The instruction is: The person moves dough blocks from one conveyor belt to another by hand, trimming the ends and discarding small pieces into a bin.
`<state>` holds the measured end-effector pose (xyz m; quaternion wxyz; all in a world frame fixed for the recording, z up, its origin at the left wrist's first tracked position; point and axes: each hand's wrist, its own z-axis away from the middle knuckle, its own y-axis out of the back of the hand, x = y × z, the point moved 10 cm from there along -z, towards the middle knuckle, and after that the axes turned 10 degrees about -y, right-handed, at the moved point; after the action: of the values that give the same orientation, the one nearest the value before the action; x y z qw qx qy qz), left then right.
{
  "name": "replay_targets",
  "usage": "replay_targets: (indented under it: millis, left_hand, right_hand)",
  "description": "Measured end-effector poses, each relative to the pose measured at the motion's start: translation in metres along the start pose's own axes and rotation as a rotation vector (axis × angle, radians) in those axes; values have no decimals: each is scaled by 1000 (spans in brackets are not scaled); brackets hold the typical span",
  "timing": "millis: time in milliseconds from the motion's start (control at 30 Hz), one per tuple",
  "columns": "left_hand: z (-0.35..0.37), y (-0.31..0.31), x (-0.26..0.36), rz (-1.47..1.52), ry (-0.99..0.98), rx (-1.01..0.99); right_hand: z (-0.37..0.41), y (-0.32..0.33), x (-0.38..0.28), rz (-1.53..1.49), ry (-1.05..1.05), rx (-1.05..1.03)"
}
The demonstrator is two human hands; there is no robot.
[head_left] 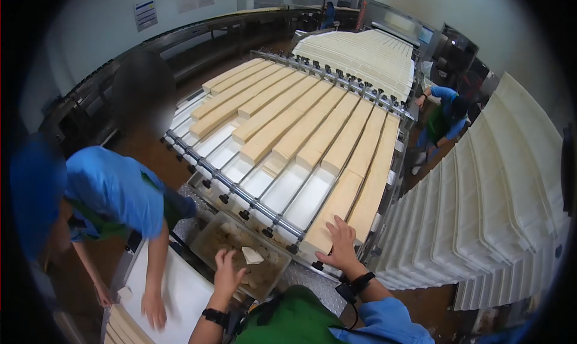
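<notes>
My right hand (341,245) lies with fingers spread on the near end of a long cream-coloured block (333,215), which looks like stacked thin sheets. Its thumb reaches toward the block's front face. Over a grey bin (204,248) of pale scraps, my left hand (228,276) has its fingers bent and apart. A pale scrap (252,255) shows just beyond those fingertips, apart from them; whether it is in the air or on the pile, I cannot tell. Several similar blocks (312,115) lie side by side in lanes on the conveyor (258,181).
A metal roller bar with black knobs (240,193) crosses the conveyor's near end. At left, a co-worker (120,187) leans over a white table (168,272) with pale strips. Tall stacked white trays (475,193) stand at right, near another person (445,115).
</notes>
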<state>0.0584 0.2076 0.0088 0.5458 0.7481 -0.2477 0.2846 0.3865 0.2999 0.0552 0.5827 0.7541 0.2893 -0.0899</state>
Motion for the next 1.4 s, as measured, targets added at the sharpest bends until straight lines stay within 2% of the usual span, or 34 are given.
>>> replay_targets:
  millis: [67,167,233,333,400,733,1400]
  left_hand:
    - [36,-3,-59,-33,-47,-111]
    - [82,6,-82,-63,-29,-137]
    - [100,10,-75,-7,-211,-103]
    - [105,18,-62,42,-178,-126]
    - [106,24,-59,55,-214,-45]
    - [112,20,-75,18,-132,-80]
    - [110,22,-72,-15,-163,-60]
  right_hand:
    - [0,-4,0,3,2,6]
    - [1,-1,-1,2,-32,14]
    - [3,-3,1,19,-20,36]
    - [5,-5,2,44,-7,73]
    - [6,-5,2,42,-12,94]
    - [12,1,-4,83,7,167]
    - [13,2,-2,125,-20,217]
